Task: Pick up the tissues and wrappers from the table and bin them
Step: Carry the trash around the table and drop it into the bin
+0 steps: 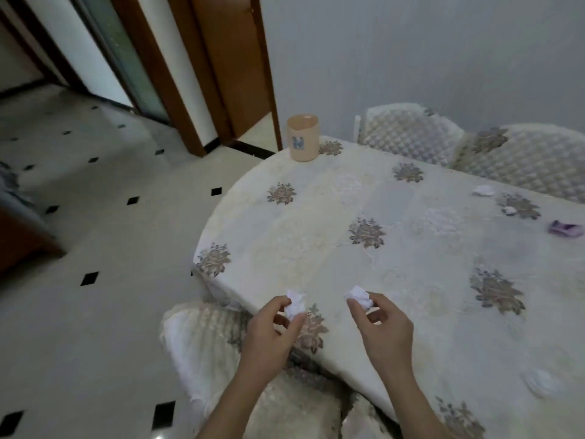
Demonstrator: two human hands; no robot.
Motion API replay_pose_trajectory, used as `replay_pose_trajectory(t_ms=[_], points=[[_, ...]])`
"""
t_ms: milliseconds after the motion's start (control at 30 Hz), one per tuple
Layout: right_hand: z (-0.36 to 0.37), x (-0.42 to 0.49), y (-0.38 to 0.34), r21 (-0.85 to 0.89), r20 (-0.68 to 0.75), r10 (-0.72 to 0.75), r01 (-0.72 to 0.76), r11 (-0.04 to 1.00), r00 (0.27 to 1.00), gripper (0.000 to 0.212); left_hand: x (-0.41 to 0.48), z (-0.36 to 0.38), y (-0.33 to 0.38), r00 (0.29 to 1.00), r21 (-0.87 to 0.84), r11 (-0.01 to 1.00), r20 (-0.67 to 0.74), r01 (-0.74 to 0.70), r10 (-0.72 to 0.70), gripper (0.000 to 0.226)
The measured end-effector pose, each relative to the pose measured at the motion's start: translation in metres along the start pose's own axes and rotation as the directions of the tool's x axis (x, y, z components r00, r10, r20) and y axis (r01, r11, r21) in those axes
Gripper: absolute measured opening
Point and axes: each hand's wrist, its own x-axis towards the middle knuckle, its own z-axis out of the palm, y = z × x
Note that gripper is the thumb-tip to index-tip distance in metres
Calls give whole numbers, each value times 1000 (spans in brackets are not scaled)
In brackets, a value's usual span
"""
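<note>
My left hand (272, 331) pinches a crumpled white tissue (295, 304) above the near edge of the round table (395, 248). A second crumpled white tissue (359, 295) is held in my right hand (383, 327), just to the right. A small beige bin (303, 137) with a blue label stands upright at the table's far left edge. Far right on the cloth lie another white tissue (483, 190), a small pale scrap (509, 210) and a purple wrapper (566, 229). A flat white tissue (539, 382) lies near the front right.
The table carries a cream floral cloth. Quilted chairs (408, 134) stand behind it, and another covered chair (202, 337) sits below my hands. Tiled floor (110, 248) spreads to the left, with a wooden door frame (231, 68) beyond.
</note>
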Motion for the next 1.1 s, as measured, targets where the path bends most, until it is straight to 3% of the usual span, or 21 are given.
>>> replay_pose_trajectory(t_ms=[267, 467, 700, 900, 1100], points=[[116, -36, -44, 90, 307, -111, 88, 992, 945, 6, -50, -112, -50, 908, -34, 980, -372, 194, -192, 19], [191, -72, -75, 77, 454, -233, 222, 972, 860, 4, -78, -188, -87, 820, -69, 974, -528, 217, -220, 18], [311, -116, -118, 39, 498, -244, 260, 965, 832, 20, -87, -303, -141, 769, -127, 970, -593, 205, -240, 11], [417, -149, -167, 28, 510, -252, 277, 960, 822, 14, -76, -412, -184, 747, -112, 975, -628, 193, -220, 12], [476, -157, -184, -18, 497, -246, 293, 956, 832, 15, -54, -478, -206, 762, -75, 978, -616, 196, -200, 11]])
